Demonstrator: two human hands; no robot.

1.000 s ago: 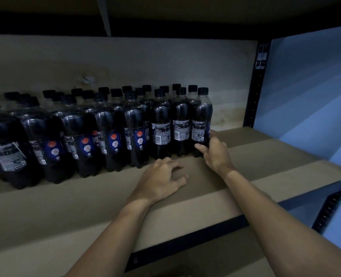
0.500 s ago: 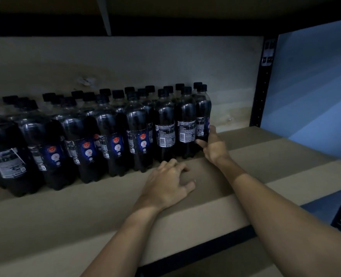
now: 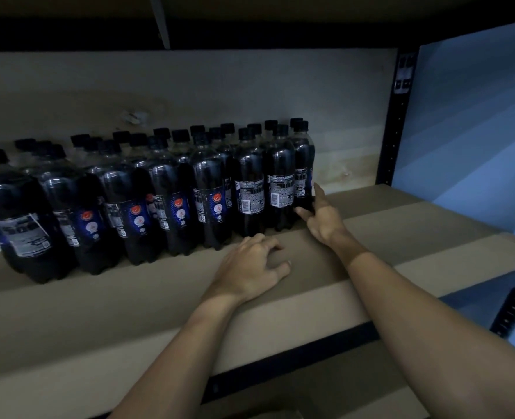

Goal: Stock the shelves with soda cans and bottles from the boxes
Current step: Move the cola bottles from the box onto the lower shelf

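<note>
The brown shelf (image 3: pixel 401 237) spans the view, with a blue wall (image 3: pixel 476 131) past its right end and a black perforated upright (image 3: pixel 396 116) at its back right corner. Dark soda bottles (image 3: pixel 165 189) with black caps stand upright in tight rows on the shelf's left and middle, toward its back. Mid-shelf, the right hand (image 3: pixel 322 219) is spread open, its forefinger and thumb touching the end bottle (image 3: pixel 303 164). The left hand (image 3: pixel 250 267) rests on the shelf nearer its front edge, fingers loosely curled, holding nothing.
</note>
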